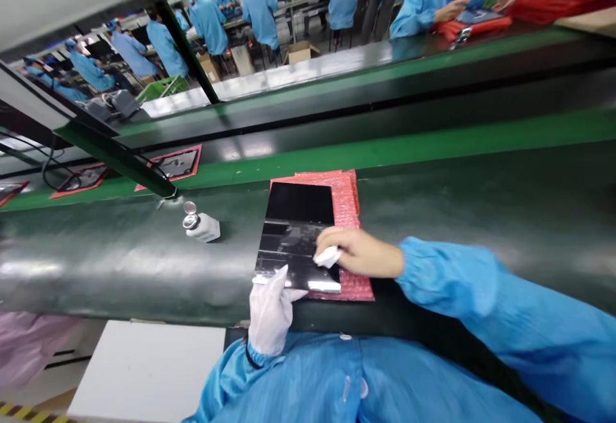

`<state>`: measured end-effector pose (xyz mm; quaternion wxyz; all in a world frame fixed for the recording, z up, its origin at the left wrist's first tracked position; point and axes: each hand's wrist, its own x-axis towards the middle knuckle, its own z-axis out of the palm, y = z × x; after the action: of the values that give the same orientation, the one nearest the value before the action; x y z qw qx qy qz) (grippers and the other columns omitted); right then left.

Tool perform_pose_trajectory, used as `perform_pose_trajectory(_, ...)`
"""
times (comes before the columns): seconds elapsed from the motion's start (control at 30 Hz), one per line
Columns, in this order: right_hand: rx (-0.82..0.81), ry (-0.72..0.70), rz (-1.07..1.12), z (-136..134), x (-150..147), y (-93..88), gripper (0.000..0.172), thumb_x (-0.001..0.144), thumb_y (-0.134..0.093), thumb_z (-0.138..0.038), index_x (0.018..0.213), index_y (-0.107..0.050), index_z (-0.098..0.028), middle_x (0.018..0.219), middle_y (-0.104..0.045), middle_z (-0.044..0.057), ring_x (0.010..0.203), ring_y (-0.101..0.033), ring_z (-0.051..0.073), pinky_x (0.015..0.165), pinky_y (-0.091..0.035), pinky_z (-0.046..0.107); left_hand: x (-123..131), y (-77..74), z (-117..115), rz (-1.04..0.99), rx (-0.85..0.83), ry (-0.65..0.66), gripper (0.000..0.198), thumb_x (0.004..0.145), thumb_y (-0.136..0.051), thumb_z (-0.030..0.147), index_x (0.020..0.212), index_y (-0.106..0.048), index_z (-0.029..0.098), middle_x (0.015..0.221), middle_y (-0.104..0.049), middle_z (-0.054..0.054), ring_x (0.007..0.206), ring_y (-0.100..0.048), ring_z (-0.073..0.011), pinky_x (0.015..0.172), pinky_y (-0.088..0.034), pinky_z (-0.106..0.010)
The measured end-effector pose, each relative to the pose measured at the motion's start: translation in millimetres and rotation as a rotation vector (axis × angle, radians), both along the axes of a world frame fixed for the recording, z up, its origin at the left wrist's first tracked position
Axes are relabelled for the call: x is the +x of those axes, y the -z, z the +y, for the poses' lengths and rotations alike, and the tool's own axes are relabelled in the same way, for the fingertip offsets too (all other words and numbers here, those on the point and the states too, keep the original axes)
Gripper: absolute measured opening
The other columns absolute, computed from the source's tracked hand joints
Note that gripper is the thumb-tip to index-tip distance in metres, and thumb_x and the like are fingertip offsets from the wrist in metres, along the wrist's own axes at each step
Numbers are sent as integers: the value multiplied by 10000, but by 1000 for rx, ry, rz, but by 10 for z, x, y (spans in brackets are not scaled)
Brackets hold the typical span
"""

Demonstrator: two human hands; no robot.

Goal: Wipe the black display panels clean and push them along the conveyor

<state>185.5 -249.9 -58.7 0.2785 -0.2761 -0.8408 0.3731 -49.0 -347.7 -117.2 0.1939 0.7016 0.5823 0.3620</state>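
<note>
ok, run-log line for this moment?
left hand: gloved, at edge of black panel | right hand: holds white wipe over panel | panel: on red bubble wrap | bottle: cap open

Right hand (356,251) hides part of the white wipe (328,257). Black panel (294,238) covers much of the pink wrap (346,210). Far workers (208,24): detail too small from here.

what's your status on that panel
Gloved left hand at glossy black rectangular panel, near edge. Bare right hand holding crumpled white wipe over it. No obstruction visible.

The bench (243,211) is free between the black panel (299,201) and the bottle (206,228), but a post (120,161) obstructs beyond
</note>
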Motion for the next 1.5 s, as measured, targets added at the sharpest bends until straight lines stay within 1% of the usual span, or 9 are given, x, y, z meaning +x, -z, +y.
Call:
perform_pose_trajectory(0.2,135,323,-145,-274,484,142,469,731,-418,-3,1085,-667,-182,976,-670,83,892,-643,178,825,-527,325,31,-592,-110,306,261,-210,403,888,-452,254,1261,-597,296,1114,-693,-45,941,-669,-245,868,-549,-384)
perform_pose_trajectory(0.37,261,398,-392,-431,340,382,320,862,-425,-102,1060,-675,-120,903,-635,132,828,-618,220,776,-527,357,602,-967,114,689,147,-68,521,896,-372,139,1398,-466,243,966,-688,-157,725,-656,-224,610,-533,-326)
perform_pose_trajectory(0.5,231,480,-445,-447,339,450,341,833,-410,-42,1033,-676,-115,878,-603,111,801,-594,195,781,-505,317,952,-802,289,1114,24,52,614,807,-309,-29,1381,-473,116,835,-649,-216,693,-648,-280,582,-506,-408)
perform_pose_trajectory(0.7,201,480,-442,-444,354,489,383,791,-394,-4,1038,-668,-105,913,-614,121,847,-591,208,817,-496,329,1144,-645,301,1074,29,206,553,893,-318,91,1441,-364,151,908,-621,-224,776,-651,-308,597,-482,-397)
perform_pose_trajectory(0.83,164,465,-384,-445,422,473,470,742,-368,29,1075,-663,-122,941,-631,115,866,-604,202,831,-504,331,846,-879,434,983,-84,283,510,916,-408,496,1296,-522,177,886,-633,-147,773,-647,-278,630,-474,-354)
perform_pose_trajectory(1.0,60,538,-356,-338,508,363,456,707,-400,38,1025,-680,-129,905,-651,98,857,-626,190,815,-499,293,8,-887,942,771,-379,-259,610,889,-284,655,930,-643,163,902,-674,-127,822,-646,-258,651,-446,-312)
perform_pose_trajectory(1.17,-20,534,-422,-202,448,279,409,698,-440,43,972,-698,-116,942,-695,111,903,-653,207,851,-496,296,-231,-595,1219,708,-441,172,459,968,-261,386,829,-625,144,706,-639,-66,722,-618,-180,704,-440,-255)
perform_pose_trajectory(1.3,-22,540,-412,-173,430,306,391,701,-457,38,961,-700,-126,984,-710,113,926,-666,208,858,-501,296,-126,-605,1197,674,-325,173,257,899,-360,162,959,-608,139,919,-623,-105,939,-577,-211,865,-422,-311)
perform_pose_trajectory(1.5,-31,526,-383,-180,415,331,374,710,-461,22,944,-701,-143,958,-715,104,891,-676,203,833,-513,298,-69,-639,1209,357,-311,119,224,892,-395,163,878,-619,154,804,-626,-87,862,-604,-213,875,-459,-359)
